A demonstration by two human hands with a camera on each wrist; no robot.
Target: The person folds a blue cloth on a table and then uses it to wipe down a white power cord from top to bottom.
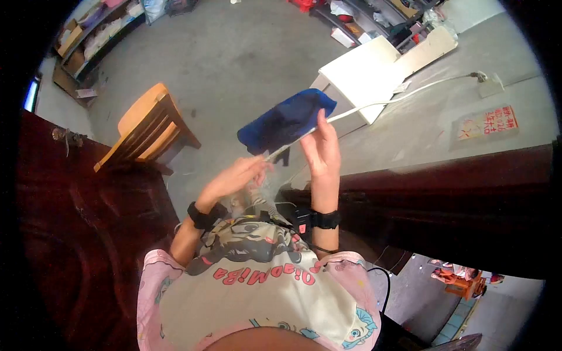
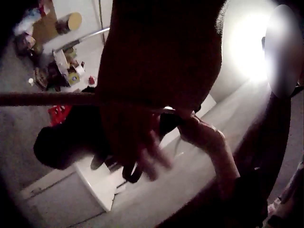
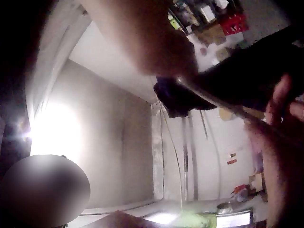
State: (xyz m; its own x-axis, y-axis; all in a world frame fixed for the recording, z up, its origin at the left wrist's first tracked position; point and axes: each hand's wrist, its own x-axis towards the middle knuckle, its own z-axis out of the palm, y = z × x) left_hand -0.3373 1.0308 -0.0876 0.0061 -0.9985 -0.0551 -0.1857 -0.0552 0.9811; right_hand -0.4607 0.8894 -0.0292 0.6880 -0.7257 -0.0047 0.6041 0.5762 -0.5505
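A white cord point(image 1: 404, 97) runs from a wall socket to both hands. The right hand point(image 1: 322, 149) pinches the cord beside a dark blue, cloth-like item point(image 1: 287, 121), its fingertips at the item's right end. Lower and to the left, the left hand point(image 1: 237, 176) holds the cord between thumb and curled finger, other fingers loosely spread. In the left wrist view, the left hand point(image 2: 133, 137) is dark near the cord point(image 2: 57, 99), with the right hand point(image 2: 206, 137) beyond. The right wrist view has the right hand point(image 3: 164, 54) at the dark item point(image 3: 237, 78) and the left hand point(image 3: 280, 118) further along the cord point(image 3: 218, 100).
A wooden chair point(image 1: 153, 128) stands at the left, beside a dark red door point(image 1: 88, 234). The white cabinet point(image 1: 363, 73) stands against the right wall. Loaded shelves point(image 1: 96, 41) line the back. A dark wooden edge point(image 1: 433, 193) lies right of the right forearm.
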